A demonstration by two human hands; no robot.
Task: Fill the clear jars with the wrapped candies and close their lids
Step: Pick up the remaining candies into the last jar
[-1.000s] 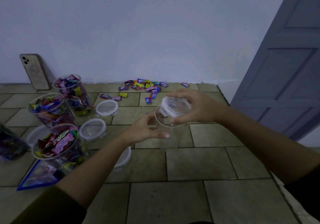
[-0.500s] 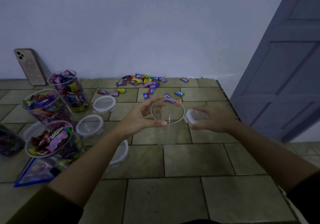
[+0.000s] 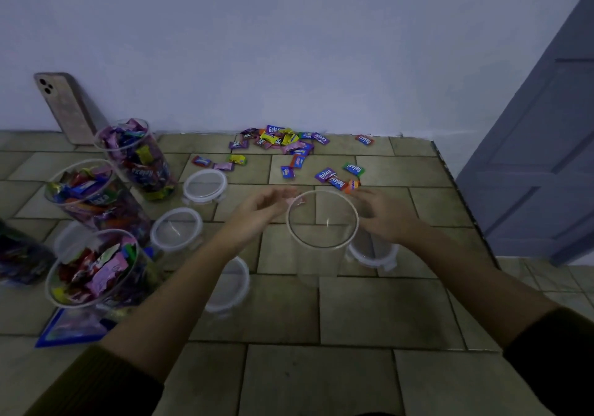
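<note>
One lid (image 3: pixel 374 256) now released beside jar (image 3: pixel 316 263), left hand (image 3: pixel 261 210), right hand (image 3: pixel 389 220) both relaxed

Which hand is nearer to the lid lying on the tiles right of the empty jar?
Right. The right hand is just beyond the lid, its wrist over it; the left hand is on the other side of the empty jar.

Dim, bluish, even light with faint shadows. Motion blur smears the left hand (image 3: pixel 266 208) and right hand (image 3: pixel 385 219). The wall (image 3: pixel 289 46) looks soft. Wide-angle distortion tilts the door (image 3: pixel 546 158) at the right edge.
</note>
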